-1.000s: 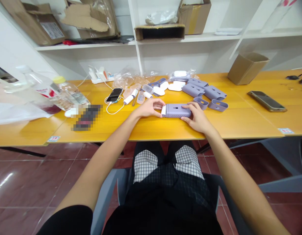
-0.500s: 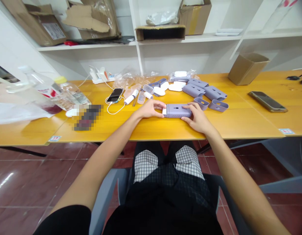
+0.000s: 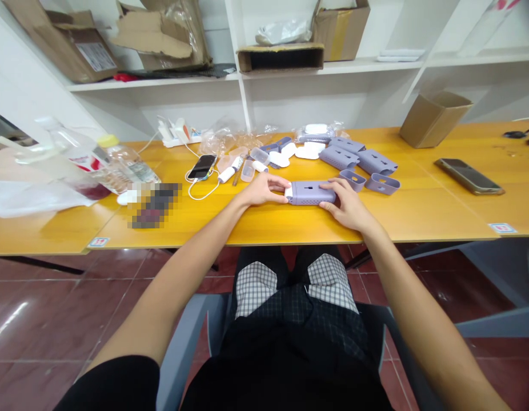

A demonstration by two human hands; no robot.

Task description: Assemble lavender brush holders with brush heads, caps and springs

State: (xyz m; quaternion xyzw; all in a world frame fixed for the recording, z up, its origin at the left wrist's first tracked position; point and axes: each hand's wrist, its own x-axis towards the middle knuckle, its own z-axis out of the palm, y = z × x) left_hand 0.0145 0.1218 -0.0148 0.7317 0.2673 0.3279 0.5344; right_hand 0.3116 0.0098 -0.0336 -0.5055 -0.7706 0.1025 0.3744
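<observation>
A purple plastic case (image 3: 311, 193) with a small dark slot on top and a dotted, perforated side lies flat on the table in front of me. At its left end sits a white piece (image 3: 288, 193), pinched between the thumb and fingers of my left hand (image 3: 264, 190). Whether that piece is partly inside the case I cannot tell. My right hand (image 3: 345, 205) grips the case's right end, fingers over the top and thumb along the near side. Close behind it are two short purple sleeves, one of them an open ring (image 3: 383, 184), and several longer purple shells (image 3: 339, 158).
White caps (image 3: 310, 150), clear plastic cups (image 3: 248, 170) and crumpled bags (image 3: 221, 137) lie behind my hands. A charging phone (image 3: 202, 166) and bottles (image 3: 127, 162) stand left. Another phone (image 3: 468, 176) and a cardboard box (image 3: 433, 120) are right. Shelves rise behind the table.
</observation>
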